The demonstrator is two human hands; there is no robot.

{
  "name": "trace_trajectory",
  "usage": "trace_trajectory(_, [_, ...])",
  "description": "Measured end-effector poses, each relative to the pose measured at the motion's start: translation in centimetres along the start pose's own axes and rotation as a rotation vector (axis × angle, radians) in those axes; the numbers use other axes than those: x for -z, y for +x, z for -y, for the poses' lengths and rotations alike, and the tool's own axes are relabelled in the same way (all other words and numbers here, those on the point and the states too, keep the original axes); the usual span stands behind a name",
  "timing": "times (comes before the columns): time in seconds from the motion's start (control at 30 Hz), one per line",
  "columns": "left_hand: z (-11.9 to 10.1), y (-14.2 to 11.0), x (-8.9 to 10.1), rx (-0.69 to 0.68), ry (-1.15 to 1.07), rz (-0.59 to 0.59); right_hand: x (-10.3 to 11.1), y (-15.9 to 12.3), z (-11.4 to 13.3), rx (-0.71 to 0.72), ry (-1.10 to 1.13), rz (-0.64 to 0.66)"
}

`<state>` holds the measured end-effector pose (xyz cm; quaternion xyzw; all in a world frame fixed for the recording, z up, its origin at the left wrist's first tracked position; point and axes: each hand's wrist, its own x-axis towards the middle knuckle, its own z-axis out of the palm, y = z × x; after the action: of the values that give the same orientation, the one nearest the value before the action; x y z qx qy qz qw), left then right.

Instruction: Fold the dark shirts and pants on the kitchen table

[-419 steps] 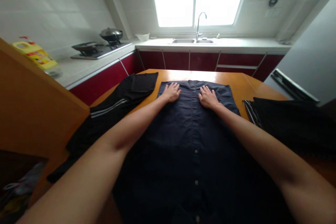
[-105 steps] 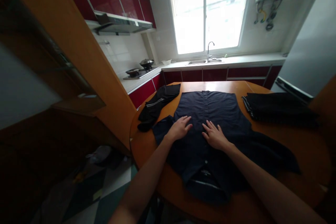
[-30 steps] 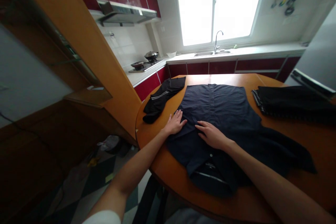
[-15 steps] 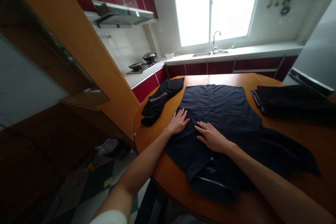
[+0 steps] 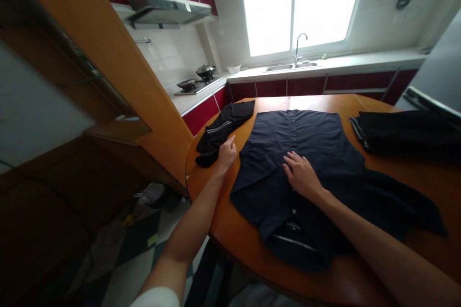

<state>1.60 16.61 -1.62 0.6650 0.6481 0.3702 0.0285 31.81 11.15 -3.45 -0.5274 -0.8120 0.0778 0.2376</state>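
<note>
A dark navy button shirt (image 5: 317, 134) lies spread on the wooden table, its collar toward me. One sleeve is folded in over the body on the left, and the other stretches out to the right. My right hand (image 5: 302, 175) rests flat on the middle of the shirt, fingers extended. Just off the shirt's left edge is my left hand (image 5: 226, 154), its fingers mostly curled in with one digit pointing up; nothing shows in it. Close beside it lies a folded black garment (image 5: 225, 124) with white stripes.
A stack of black folded clothing (image 5: 406, 132) lies at the table's right. The round wooden table (image 5: 201, 187) has its edge near me. Beyond stand a counter with a sink (image 5: 281, 67) and a stove with pans (image 5: 187, 85). A wooden partition (image 5: 144, 81) rises on the left.
My left hand has come off the shirt and moved left, its fingers curling. My right hand has shifted slightly up and right across the shirt. The view has moved a little.
</note>
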Motion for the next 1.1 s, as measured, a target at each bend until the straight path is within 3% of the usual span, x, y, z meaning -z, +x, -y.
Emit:
trace_trajectory(0.17, [-1.7, -4.3, -1.1, -0.14, 0.17, 0.455, 0.2, -0.2, -0.1, -0.015, 0.012, 0.034])
trace_trajectory(0.23, [-2.0, -5.7, -1.4, -0.137, 0.228, 0.539, 0.1, -0.2, -0.2, -0.012, 0.015, 0.049])
trace_trajectory(0.47, [-3.4, -8.0, 0.6, -0.236, 0.216, 0.49, 0.0, -0.2, -0.5, 0.001, 0.025, 0.084])
trace_trajectory(0.63, [-4.4, -10.5, 2.8, -0.326, 0.228, 0.649, 0.3, -0.3, -0.3, -0.008, 0.035, 0.075])
trace_trajectory(0.83, [-5.7, -12.5, 4.8, -0.44, 0.227, 0.759, 0.3, -0.2, -0.2, -0.017, 0.042, 0.088])
trace_trajectory(0.97, [-6.9, -10.4, 5.6, -0.451, 0.163, 0.822, 0.2, -0.2, -0.2, -0.023, 0.053, 0.083])
trace_trajectory(1.1, [-8.5, -5.3, 3.9, -0.401, 0.07, 0.562, 0.2, -0.1, -0.2, -0.033, 0.058, 0.106])
